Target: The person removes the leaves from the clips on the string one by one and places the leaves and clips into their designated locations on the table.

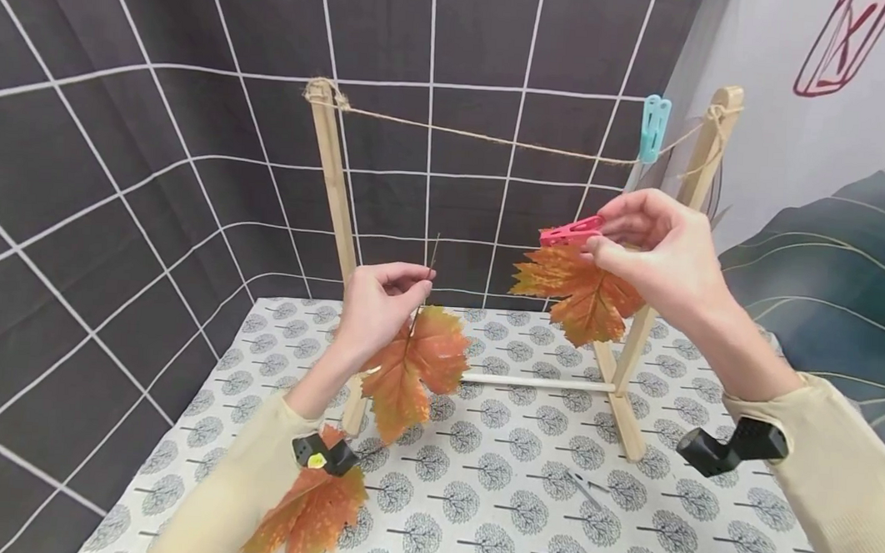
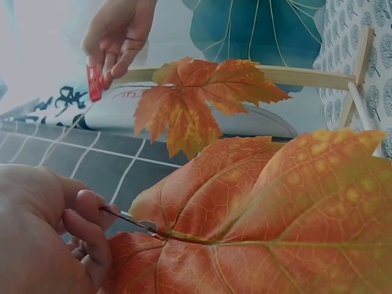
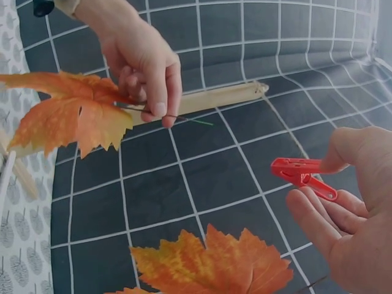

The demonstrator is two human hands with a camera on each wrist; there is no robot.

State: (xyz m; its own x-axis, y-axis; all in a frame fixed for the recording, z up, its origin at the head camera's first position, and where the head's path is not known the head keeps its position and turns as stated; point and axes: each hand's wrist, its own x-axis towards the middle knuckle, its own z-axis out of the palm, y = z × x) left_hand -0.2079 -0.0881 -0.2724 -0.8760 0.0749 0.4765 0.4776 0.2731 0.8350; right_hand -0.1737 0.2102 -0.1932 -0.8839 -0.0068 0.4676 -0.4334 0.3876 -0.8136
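Observation:
My left hand (image 1: 384, 307) pinches the thin stem of an orange maple leaf (image 1: 427, 355), whose blade hangs below the fingers. My right hand (image 1: 662, 250) grips a red clothespin (image 1: 571, 231) between thumb and fingers, as the right wrist view also shows for the clothespin (image 3: 300, 171). Just below that hand hangs a second maple leaf (image 1: 595, 297); in the right wrist view this leaf (image 3: 214, 263) is apart from the clothespin. Above, a light blue clothespin (image 1: 654, 129) sits on the twine (image 1: 487, 137) near the right post.
Two wooden posts, left (image 1: 331, 170) and right (image 1: 707, 157), carry the twine, with a white rod (image 1: 538, 383) joining them low down. Another maple leaf (image 1: 317, 512) lies on the tree-print cloth (image 1: 490, 513) under my left forearm. A small thin metal tool (image 1: 585, 487) lies right of the middle.

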